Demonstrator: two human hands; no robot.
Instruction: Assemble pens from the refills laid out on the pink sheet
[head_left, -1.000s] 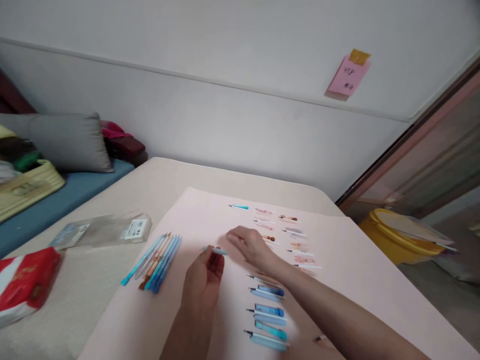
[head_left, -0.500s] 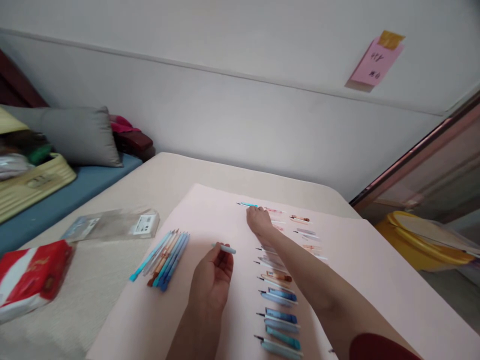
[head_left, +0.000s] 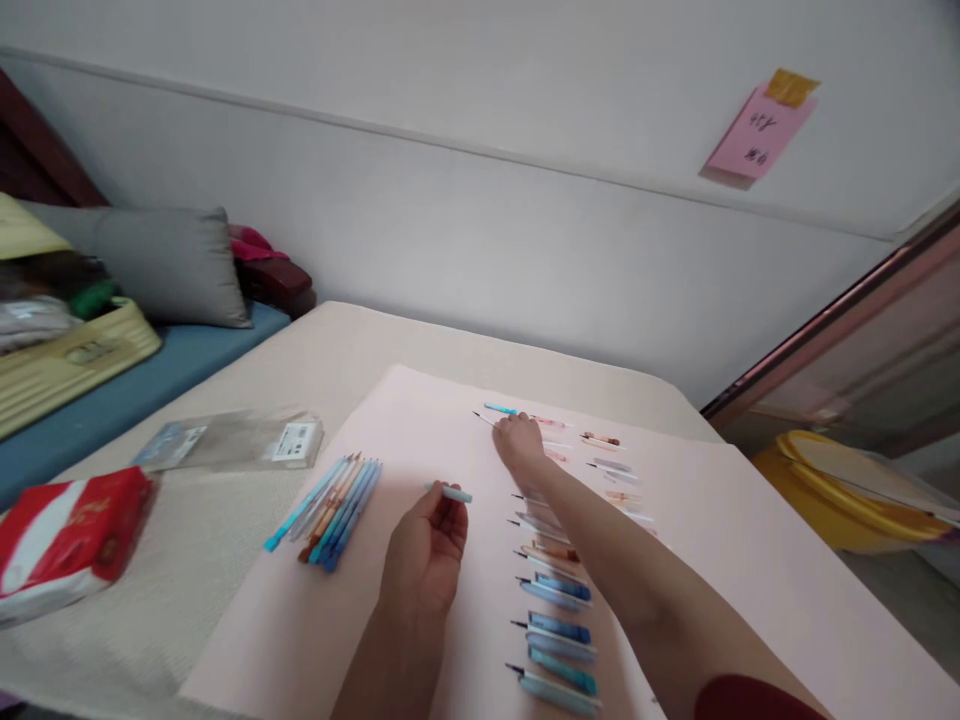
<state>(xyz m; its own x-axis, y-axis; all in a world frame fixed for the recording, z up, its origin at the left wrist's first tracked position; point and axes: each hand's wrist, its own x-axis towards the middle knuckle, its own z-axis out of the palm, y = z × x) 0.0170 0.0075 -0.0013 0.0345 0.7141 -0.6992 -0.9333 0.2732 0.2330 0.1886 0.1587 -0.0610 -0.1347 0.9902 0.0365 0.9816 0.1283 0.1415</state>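
My left hand [head_left: 431,540] is closed around a short pale blue pen piece [head_left: 456,494], pinched between thumb and fingers above the pink sheet. Further off, my right hand [head_left: 519,440] has its fingers down at the far end of the sheet, closed on a thin white pen refill [head_left: 486,418] with a dark tip. A bright blue pen piece [head_left: 500,409] lies just beyond those fingers. Below my right forearm runs a column of pen parts [head_left: 559,627], with dark-tipped refills beside blue, teal and brown pieces. Whole pens [head_left: 341,512] lie in a bundle on the left.
More pen parts [head_left: 613,466] lie right of my right hand. A clear plastic pouch [head_left: 247,442] and a red-and-white packet [head_left: 75,535] rest on the cream surface at left. A yellow bucket [head_left: 821,490] stands beyond the right edge. The wall borders the far side.
The dark-tipped refill at my right hand has swung slightly away from the bright blue piece. My left hand keeps its grip almost unmoved. The view has shifted a little.
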